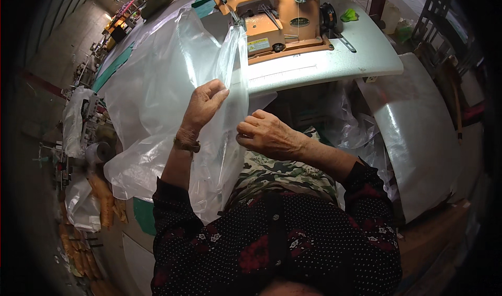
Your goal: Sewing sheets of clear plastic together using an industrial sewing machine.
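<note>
A large clear plastic bag (pixel 157 92) hangs from the needle area of an orange sewing machine (pixel 277 19) and drapes down over my lap. My left hand (pixel 203 107) pinches the bag's edge between thumb and fingers, just below the machine. My right hand (pixel 266 134) is closed on the same plastic sheet a little lower and to the right. Both hands sit in front of the white machine table (pixel 334 63). I wear a dark dotted, flowered blouse.
A stack of clear plastic sheets (pixel 418 134) lies at the right. At the left stand bundles of plastic (pixel 73 118), machine parts and orange rolls (pixel 102 196). A green object (pixel 349 15) rests on the table behind the machine. More sewing tables run back at upper left.
</note>
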A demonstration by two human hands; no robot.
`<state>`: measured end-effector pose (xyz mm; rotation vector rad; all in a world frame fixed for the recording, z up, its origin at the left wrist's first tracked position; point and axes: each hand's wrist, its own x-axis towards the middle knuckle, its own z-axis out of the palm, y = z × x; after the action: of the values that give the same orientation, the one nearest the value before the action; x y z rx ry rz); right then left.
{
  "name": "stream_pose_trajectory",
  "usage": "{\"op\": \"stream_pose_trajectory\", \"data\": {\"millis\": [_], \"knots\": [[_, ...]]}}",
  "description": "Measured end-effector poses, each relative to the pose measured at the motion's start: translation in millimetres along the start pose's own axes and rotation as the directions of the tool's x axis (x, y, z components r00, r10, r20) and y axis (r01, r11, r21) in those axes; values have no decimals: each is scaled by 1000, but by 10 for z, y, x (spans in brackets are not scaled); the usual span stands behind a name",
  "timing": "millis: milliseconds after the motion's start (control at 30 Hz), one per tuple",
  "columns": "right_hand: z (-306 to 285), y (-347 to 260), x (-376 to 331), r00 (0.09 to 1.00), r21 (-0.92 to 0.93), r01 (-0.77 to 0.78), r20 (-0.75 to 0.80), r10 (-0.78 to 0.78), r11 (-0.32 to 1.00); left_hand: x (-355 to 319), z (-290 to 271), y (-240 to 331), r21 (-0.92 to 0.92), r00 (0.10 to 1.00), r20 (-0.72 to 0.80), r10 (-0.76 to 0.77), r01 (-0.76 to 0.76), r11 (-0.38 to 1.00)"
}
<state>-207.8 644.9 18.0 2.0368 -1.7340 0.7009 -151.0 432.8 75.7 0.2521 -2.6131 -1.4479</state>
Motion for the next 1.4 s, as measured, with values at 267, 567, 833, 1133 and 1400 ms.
{"op": "stream_pose_trajectory", "data": {"millis": [267,567,833,1133,1400], "knots": [[87,-40,289,980,19,103,-176,-98,995,-40,134,-250,-290,997,-74,-8,-14,957],[219,-44,446,982,87,141,-136,-129,986,-59,78,-246,-353,996,-76,-46,16,935],[212,-11,581,972,80,197,-142,-185,977,-42,18,-233,-347,996,-58,-60,36,937],[228,53,653,955,127,248,-195,-221,960,-62,-5,-156,-398,989,-40,-144,117,910],[321,100,700,952,159,269,-191,-238,950,-55,-51,-186,-569,956,-81,-281,187,801]]}}
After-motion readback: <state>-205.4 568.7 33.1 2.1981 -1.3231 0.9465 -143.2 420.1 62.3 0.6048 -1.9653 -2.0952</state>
